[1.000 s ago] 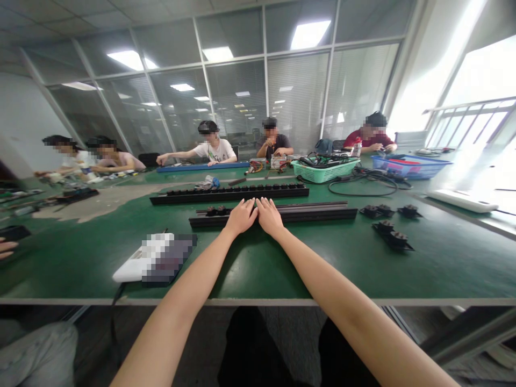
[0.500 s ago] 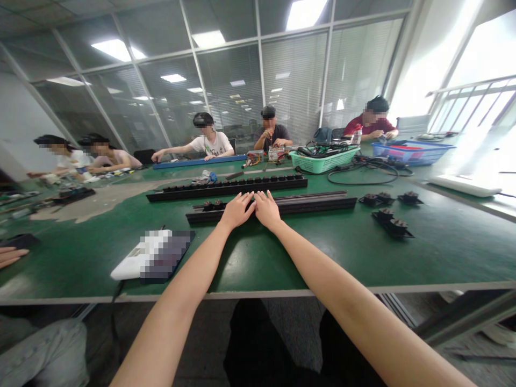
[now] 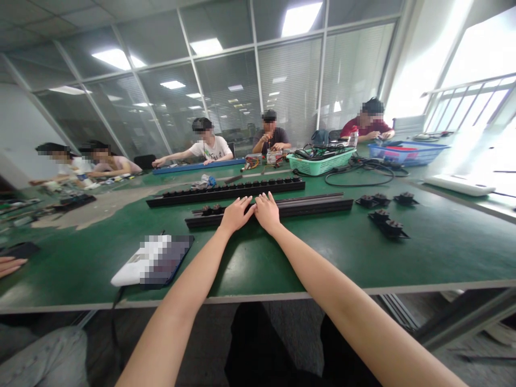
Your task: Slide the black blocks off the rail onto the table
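My left hand (image 3: 235,214) and my right hand (image 3: 266,211) lie side by side, fingers stretched out flat, on a long black rail (image 3: 314,206) that runs across the green table (image 3: 258,258). Both hands are open and hold nothing. Two small black socket pieces (image 3: 212,209) sit in the rail just left of my left hand. A second long black rail (image 3: 193,195), filled with several socket pieces, lies just beyond the first.
Loose black socket pieces (image 3: 385,222) lie to the right. A white and dark blurred device (image 3: 153,260) lies near left. A green basket (image 3: 321,160) of cables and a blue basket (image 3: 411,152) stand far back. Several people sit around the table; another person's fingers (image 3: 10,265) show at the left edge.
My hands have stayed flat on the rail. The view has shifted slightly, tilting up and nearer the table edge.
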Demonstrator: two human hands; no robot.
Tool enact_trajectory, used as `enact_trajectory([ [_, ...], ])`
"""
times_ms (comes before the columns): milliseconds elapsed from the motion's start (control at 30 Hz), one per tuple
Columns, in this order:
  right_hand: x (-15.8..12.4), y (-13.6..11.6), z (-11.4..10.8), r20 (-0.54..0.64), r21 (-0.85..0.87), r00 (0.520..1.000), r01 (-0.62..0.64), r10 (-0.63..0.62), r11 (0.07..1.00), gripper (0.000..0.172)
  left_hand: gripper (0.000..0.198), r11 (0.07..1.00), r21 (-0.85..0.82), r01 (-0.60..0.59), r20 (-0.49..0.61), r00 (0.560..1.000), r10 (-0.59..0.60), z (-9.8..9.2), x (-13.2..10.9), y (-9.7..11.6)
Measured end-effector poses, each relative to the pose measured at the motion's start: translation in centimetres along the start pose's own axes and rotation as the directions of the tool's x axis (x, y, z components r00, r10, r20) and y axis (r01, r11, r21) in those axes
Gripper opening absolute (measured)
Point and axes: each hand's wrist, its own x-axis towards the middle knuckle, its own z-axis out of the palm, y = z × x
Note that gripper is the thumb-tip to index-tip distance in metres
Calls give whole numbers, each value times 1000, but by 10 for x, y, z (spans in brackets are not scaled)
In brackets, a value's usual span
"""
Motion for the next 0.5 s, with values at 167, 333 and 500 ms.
enact_trajectory([
  [167,-3,-2,-2,-25,-48,998,-66,65,997,36,54,1000,-2,31,20,999,-31,-1,0,0],
  [333,-5,-3,-5,1,-27,993,-116,116,993,35,56,999,-18,32,16,999,-32,2,0,-2],
  [500,-4,-2,-4,15,25,987,-161,161,987,30,54,996,-63,58,6,998,-58,6,1,-4],
])
